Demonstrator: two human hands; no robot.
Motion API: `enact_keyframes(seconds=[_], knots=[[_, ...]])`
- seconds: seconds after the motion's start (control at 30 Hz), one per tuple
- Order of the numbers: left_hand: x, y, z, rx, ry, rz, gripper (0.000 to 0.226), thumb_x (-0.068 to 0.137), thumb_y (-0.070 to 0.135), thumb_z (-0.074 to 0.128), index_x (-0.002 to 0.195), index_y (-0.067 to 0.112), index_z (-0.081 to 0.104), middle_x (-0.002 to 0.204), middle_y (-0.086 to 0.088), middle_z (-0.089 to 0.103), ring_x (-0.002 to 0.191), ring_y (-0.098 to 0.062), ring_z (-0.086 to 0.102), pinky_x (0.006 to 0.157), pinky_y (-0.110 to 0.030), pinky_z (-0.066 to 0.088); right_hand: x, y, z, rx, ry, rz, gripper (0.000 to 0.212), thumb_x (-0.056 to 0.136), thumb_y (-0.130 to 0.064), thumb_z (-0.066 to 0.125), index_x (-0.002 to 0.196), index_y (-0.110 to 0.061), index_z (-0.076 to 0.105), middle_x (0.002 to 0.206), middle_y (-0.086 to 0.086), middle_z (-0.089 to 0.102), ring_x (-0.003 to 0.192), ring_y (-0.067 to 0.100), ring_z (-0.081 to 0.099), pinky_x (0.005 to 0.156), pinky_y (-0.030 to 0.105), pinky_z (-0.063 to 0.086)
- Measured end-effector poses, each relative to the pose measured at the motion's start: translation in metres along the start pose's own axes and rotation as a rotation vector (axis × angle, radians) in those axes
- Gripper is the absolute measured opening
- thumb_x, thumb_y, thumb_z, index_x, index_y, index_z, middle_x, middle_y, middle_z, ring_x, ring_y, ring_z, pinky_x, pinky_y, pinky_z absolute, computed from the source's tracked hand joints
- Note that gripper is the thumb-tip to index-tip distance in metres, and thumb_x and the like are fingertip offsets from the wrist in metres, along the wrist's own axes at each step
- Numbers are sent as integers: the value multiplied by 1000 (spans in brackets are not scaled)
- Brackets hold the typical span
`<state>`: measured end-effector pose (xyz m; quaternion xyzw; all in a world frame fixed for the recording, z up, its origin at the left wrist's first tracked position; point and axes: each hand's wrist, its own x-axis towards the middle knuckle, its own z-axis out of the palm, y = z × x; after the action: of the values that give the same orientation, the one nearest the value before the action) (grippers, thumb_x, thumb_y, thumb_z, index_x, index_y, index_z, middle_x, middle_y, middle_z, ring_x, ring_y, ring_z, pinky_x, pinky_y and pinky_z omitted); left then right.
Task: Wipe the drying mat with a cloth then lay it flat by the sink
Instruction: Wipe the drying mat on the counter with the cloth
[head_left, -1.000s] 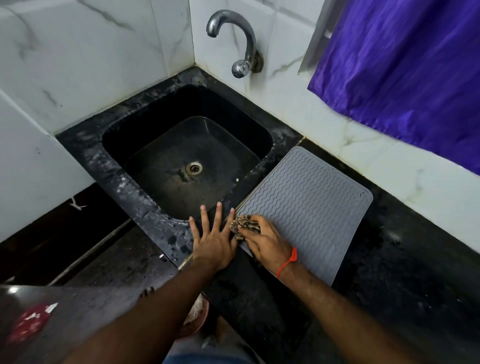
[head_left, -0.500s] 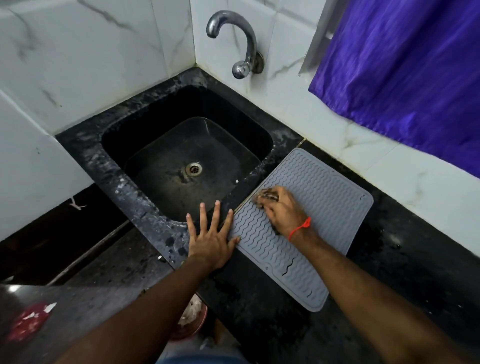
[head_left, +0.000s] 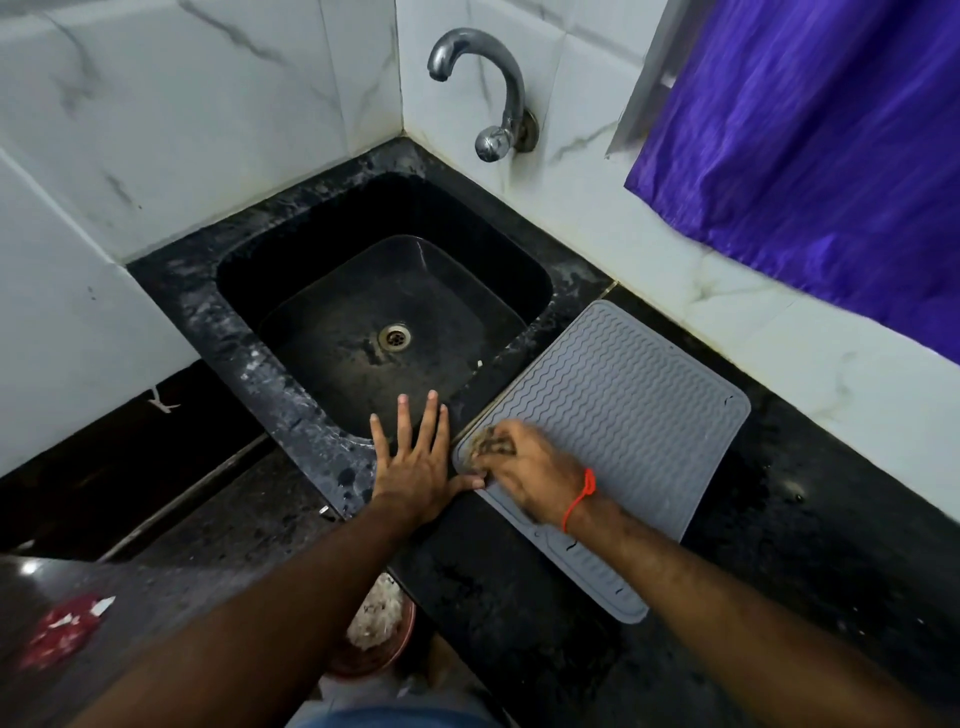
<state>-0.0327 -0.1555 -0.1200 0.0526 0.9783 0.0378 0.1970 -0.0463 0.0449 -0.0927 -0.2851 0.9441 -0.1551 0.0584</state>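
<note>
A grey ribbed drying mat (head_left: 618, 415) lies flat on the black counter just right of the black sink (head_left: 384, 312). My right hand (head_left: 530, 473) grips a small dark patterned cloth (head_left: 491, 447) and presses it on the mat's near left corner; the hand is blurred. My left hand (head_left: 415, 462) lies flat with fingers spread on the sink's front rim, its thumb touching the mat's left edge.
A chrome tap (head_left: 488, 93) juts from the white tiled wall above the sink. A purple curtain (head_left: 821, 156) hangs at the right. Black counter (head_left: 831, 545) extends right of the mat. Below the counter edge sits a round reddish bowl (head_left: 379, 629).
My right hand with the cloth slid up the mat's left edge, then came back down to the near left corner. My left hand stayed planted on the sink rim.
</note>
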Motion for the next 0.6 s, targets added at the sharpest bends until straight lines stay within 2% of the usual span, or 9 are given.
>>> enact_keyframes(seconds=[0.07,0.17,0.27,0.37,0.43,0.5,0.6], knots=[[-1,-2,1,13,3,-4,119,71,94,9,154,14,-22,153,-4,-44,135,-39,-46,108,-73,-16,-7,-5,8,-29,-9,-111,30,95,-39,45,117,-31,64,131,5,47,113,26,50,84,42,54],[0,-5,-5,-27,1,-19,128,64,100,11,152,13,-23,154,-5,-44,134,-38,-47,108,-73,-16,10,10,-4,-96,-6,-91,30,96,-38,50,124,-36,61,136,4,44,119,24,47,87,42,53],[0,-9,-13,-13,2,-24,139,60,101,25,154,11,-22,153,-7,-45,134,-40,-48,108,-73,-14,8,4,4,-76,63,-95,28,95,-36,51,120,-32,63,135,6,45,118,25,48,83,43,55],[4,-6,-18,-13,-20,-16,142,59,101,34,153,11,-23,152,-8,-47,131,-42,-49,106,-75,-18,-9,5,14,-20,49,-220,29,94,-35,48,118,-31,63,134,8,46,115,26,51,82,42,56],[6,-3,-21,-29,-56,-6,137,63,97,40,153,16,-23,151,-8,-47,130,-43,-50,104,-75,-19,-1,24,2,9,73,-151,28,92,-40,53,119,-36,58,131,1,46,112,24,54,83,39,56],[6,0,-25,-14,-86,0,132,67,92,46,153,19,-23,152,-7,-46,131,-44,-48,103,-76,-21,17,51,-12,-19,128,1,28,91,-45,56,119,-41,57,128,-3,47,113,22,53,91,40,51],[3,8,-33,25,-90,31,122,77,82,51,154,21,-22,156,-5,-41,137,-44,-41,104,-74,-20,39,82,-29,-56,93,253,26,95,-33,55,117,-27,68,133,9,46,120,30,45,104,45,41]])
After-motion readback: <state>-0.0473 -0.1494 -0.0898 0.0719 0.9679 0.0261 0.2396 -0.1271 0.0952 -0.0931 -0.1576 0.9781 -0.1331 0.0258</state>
